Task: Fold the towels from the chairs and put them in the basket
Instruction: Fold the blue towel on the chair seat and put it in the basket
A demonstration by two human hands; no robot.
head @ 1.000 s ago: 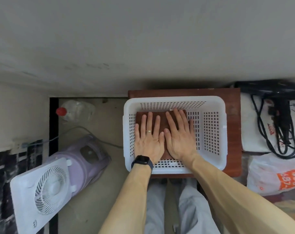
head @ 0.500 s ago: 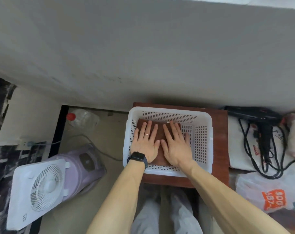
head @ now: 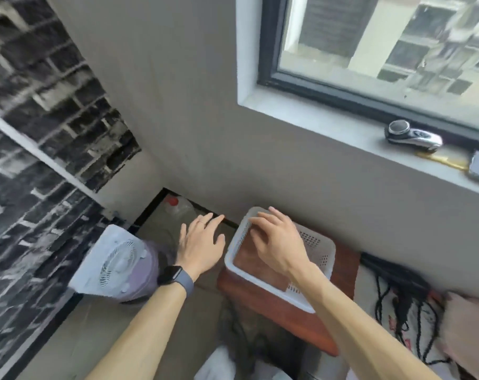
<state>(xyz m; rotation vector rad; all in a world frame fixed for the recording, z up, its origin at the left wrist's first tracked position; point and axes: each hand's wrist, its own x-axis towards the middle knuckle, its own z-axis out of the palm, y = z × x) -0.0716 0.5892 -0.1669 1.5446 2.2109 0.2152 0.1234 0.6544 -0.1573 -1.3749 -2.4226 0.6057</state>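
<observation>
We look down into a room corner under a window. At lower centre of the frame, a white plastic basket (head: 321,249) with perforated walls sits on a reddish-brown wooden stool (head: 274,305). A folded brown towel (head: 253,267) lies flat on the bottom of the basket, filling its left part. No chairs and no other towels are in view.

Both hands are empty and apart from each other, with fingers straight and loosely spread. The left hand (head: 201,244) hangs in the air just left of the basket, over the floor. It wears a ring, and a dark watch (head: 175,275) sits on its wrist. The right hand (head: 278,241) is over the basket, fingertips near its far rim. We cannot tell whether it touches the towel or the rim.

We judge the towel to be light, soft and limp, neither slippery nor fragile. A folded one would likely sag open if pinched by a corner. We would take it by two opposite folded edges, or carry it on flat palms.

At left, on the floor, stand a white fan (head: 115,260) and a clear bottle (head: 182,207) with a red cap. At upper right, a silver shaver (head: 413,135) lies on the window sill (head: 328,122). Black cables (head: 397,297) trail at lower right. The picture is blurred, and we can read no brand, label or writing anywhere.
</observation>
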